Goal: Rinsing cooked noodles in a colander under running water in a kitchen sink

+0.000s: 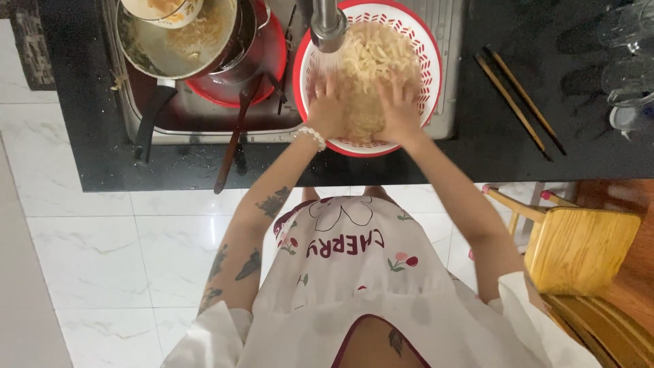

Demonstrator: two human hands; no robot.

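A black counter [490, 136] ran across the top, shiny and a little wet. A metal sink [204, 126] was set into it. In the sink sat a red and white strainer [436, 75] full of noodles [371, 61], and beside it a dirty pan [177, 41] on top of a red plate [276, 65]. A long dark spoon [231, 146] leaned out over the sink's front edge onto the counter. Two brown chopsticks [521, 102] lay side by side on the counter, right of the sink. Clear glasses [630, 75] stood at the far right end. Below the counter was a white tiled floor [102, 252], and a yellow wooden chair [579, 249] stood on it.
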